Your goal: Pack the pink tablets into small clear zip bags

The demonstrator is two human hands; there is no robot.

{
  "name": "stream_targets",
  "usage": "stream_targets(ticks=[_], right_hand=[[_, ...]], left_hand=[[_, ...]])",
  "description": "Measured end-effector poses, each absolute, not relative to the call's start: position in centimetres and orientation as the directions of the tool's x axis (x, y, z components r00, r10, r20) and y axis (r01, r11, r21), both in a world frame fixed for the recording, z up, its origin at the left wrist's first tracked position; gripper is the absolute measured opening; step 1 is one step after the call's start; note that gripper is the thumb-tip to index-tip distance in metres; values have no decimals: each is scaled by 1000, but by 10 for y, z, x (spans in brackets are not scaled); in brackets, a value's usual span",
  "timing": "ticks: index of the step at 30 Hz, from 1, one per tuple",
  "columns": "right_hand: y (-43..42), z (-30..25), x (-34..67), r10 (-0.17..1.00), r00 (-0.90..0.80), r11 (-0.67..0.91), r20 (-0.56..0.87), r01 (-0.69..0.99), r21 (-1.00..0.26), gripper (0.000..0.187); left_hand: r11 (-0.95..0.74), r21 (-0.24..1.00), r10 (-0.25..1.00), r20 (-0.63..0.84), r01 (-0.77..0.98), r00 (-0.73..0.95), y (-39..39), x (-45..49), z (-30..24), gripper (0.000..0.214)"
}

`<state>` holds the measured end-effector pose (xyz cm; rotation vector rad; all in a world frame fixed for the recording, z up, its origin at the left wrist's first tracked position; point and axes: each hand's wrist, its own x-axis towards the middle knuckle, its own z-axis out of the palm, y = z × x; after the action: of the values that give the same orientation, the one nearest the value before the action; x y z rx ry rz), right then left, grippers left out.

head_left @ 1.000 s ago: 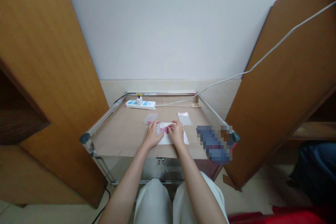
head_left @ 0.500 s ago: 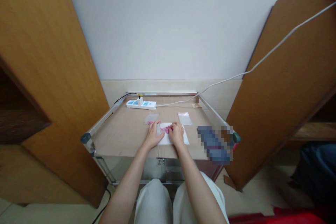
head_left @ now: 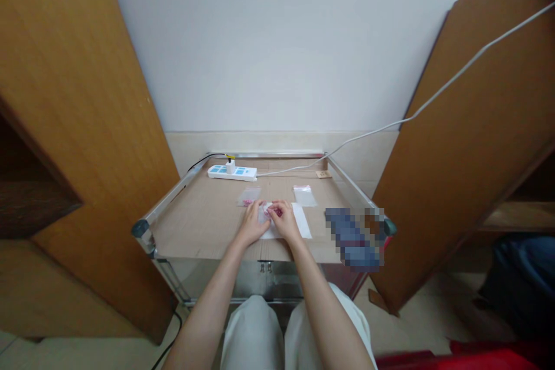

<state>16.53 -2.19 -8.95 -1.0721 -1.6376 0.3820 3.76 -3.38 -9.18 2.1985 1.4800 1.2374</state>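
Observation:
My left hand point(head_left: 252, 224) grips a small clear plastic bag point(head_left: 262, 213) at its edge, fingers curled and the bag partly hidden. My right hand point(head_left: 284, 220) is closed in a pinch at the bag's mouth, touching small pink beads point(head_left: 278, 212); its fingers cover most of them. Under both hands lies a white sheet point(head_left: 302, 221). Just beyond my left hand, another clear bag point(head_left: 248, 195) has pink beads at its near end. A flat clear bag point(head_left: 305, 196) rests beyond my right hand.
A white power strip point(head_left: 232, 172) with a plug sits at the cart's point(head_left: 186, 225) back left. Its white cable point(head_left: 359, 136) runs up to the right. A blurred dark blue item point(head_left: 352, 237) lies at the right edge. Wooden cabinets point(head_left: 451, 127) flank the cart.
My right hand has moved left, toward my left hand and the bag, and now covers more of the pink beads. My left hand stays nearly in place.

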Motion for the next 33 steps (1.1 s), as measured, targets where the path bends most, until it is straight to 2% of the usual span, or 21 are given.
stream_targets(ticks=[5, 10, 15, 18, 28, 33], right_hand=[[-21, -89, 167, 820, -27, 519, 571, 456, -723, 15], [-18, -86, 184, 838, 145, 375, 527, 548, -747, 16], [-28, -84, 202, 889, 174, 171, 423, 731, -660, 12], [-35, -82, 205, 916, 154, 107, 370, 796, -596, 10], [-35, -88, 194, 926, 126, 91, 356, 840, -534, 8], [-31, -89, 194, 905, 152, 129, 397, 792, -597, 8]], left_hand=[[-475, 582, 835, 535, 661, 128, -34, 38, -92, 45], [-460, 598, 848, 516, 657, 124, -36, 37, -89, 45], [-457, 595, 854, 500, 661, 141, -38, 35, -87, 45], [-451, 595, 857, 496, 665, 137, -37, 35, -88, 46], [-448, 601, 862, 488, 662, 141, -39, 36, -84, 46], [-437, 609, 869, 476, 662, 135, -39, 37, -85, 46]])
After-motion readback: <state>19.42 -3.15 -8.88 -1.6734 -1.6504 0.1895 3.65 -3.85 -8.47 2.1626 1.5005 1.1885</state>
